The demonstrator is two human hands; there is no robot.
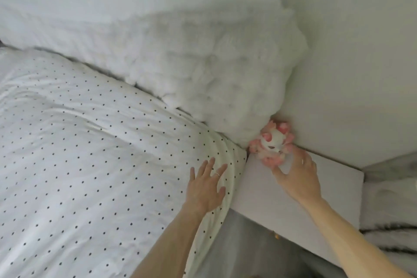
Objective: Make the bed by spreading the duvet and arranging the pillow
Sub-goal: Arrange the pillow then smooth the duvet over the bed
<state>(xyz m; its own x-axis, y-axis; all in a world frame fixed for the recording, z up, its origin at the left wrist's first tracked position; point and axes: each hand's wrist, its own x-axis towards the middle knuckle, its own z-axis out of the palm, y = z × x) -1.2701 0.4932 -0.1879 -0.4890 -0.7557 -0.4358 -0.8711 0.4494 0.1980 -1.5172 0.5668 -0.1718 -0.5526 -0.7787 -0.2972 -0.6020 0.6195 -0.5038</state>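
Note:
A white duvet with small black dots (90, 142) lies spread over the bed, its edge folded down at the near right corner. A fluffy white pillow (191, 70) lies along the head of the bed against the wall. My left hand (206, 185) rests flat with spread fingers on the duvet's corner. My right hand (295, 176) reaches over the white bedside surface (327, 205), and its fingertips pinch the lower edge of a small pink and white plush toy (274, 142) wedged between the pillow and the wall.
White walls (338, 52) meet behind the pillow. A white and dark patterned fabric (390, 205) lies at the far right. Grey floor (248, 255) shows between the bed and the bedside surface.

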